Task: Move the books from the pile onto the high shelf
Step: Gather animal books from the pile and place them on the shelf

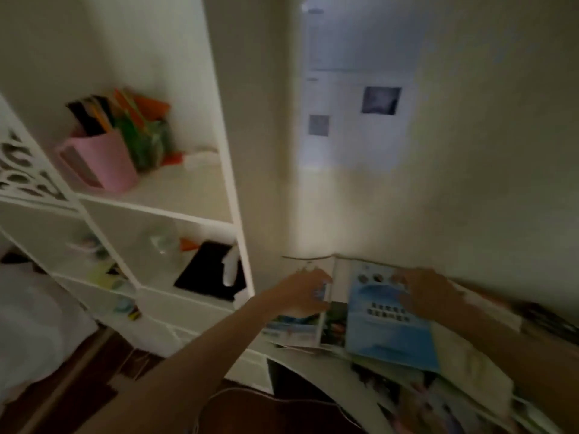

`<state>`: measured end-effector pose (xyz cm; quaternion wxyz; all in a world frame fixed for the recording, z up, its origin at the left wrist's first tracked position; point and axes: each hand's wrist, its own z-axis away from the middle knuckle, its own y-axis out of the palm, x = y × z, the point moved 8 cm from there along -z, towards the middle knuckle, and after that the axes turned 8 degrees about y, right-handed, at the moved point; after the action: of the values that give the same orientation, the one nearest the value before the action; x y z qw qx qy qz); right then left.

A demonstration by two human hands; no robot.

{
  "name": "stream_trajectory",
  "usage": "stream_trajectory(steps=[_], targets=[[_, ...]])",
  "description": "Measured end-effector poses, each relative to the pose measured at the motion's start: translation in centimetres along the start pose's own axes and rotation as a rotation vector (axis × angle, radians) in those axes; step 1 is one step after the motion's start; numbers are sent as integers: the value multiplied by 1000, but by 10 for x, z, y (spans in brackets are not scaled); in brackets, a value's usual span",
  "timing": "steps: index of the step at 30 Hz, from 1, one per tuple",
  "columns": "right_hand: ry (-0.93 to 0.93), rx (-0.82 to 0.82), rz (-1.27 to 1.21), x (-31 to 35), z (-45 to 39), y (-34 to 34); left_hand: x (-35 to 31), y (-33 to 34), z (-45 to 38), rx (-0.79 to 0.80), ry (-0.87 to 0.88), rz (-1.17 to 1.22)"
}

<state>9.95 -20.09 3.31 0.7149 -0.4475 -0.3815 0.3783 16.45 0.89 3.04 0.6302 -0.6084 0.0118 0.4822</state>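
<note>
Nearest me, my left hand (pixel 305 292) gripped the pile's (pixel 438 364) edge; my right hand (pixel 429 294) lay flat on the blue book (pixel 388 327). Thin, floppy, probably slippery: I'd take its spine.

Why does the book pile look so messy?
The pile of books is fanned out and crooked, and the lower ones jut past the table edge. The left hand and right hand are on the top ones.
</note>
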Motion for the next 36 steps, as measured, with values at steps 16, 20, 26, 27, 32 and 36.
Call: stream_trajectory(steps=[16, 20, 26, 27, 32, 36], targets=[[588, -85, -332, -95, 0, 135, 128, 137, -88, -86, -491, -8], [637, -108, -487, -103, -4, 137, 124, 130, -87, -147, -463, -130], [626, -100, -465, -105, -4, 136, 102, 99, -101, -42, -165, -522], [612, -97, -474, -106, -5, 134, 99, 86, -101, -66, -199, -505], [677, 18, -506, -117, -7, 134, 1, 56, -100, -230, -63, -529], [696, -95, -604, -122, -5, 121, -59, 118, -116, -94, 30, -87]])
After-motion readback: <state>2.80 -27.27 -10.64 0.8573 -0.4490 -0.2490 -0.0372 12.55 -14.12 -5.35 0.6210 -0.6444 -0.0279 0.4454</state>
